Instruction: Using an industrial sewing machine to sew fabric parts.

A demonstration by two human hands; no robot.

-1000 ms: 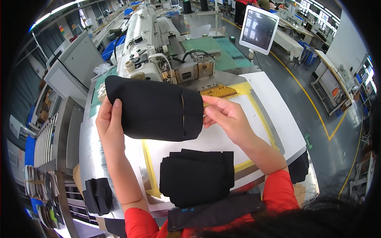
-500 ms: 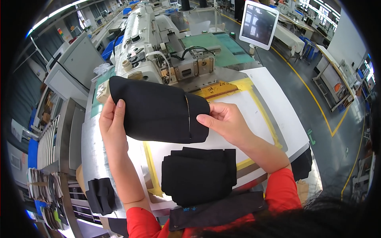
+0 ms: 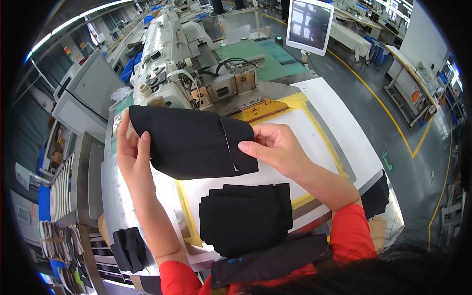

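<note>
Over the white table (image 3: 324, 105), left to right: left hand (image 3: 132, 156) pinches the far edge of the black fabric piece (image 3: 189, 142), right hand (image 3: 275, 147) grips its seam end w/ thumb + fingers. Vs a sec ago the piece sits lower & closer to the body, so prob lining it up. Stack of black pieces (image 3: 246, 216) lies below, sewing machine (image 3: 182, 64) behind.

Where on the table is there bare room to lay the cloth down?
Bare white table right of the right hand, inside the yellow tape. Crowded: the black stack near the front edge, the sewing machine behind the held cloth.
</note>
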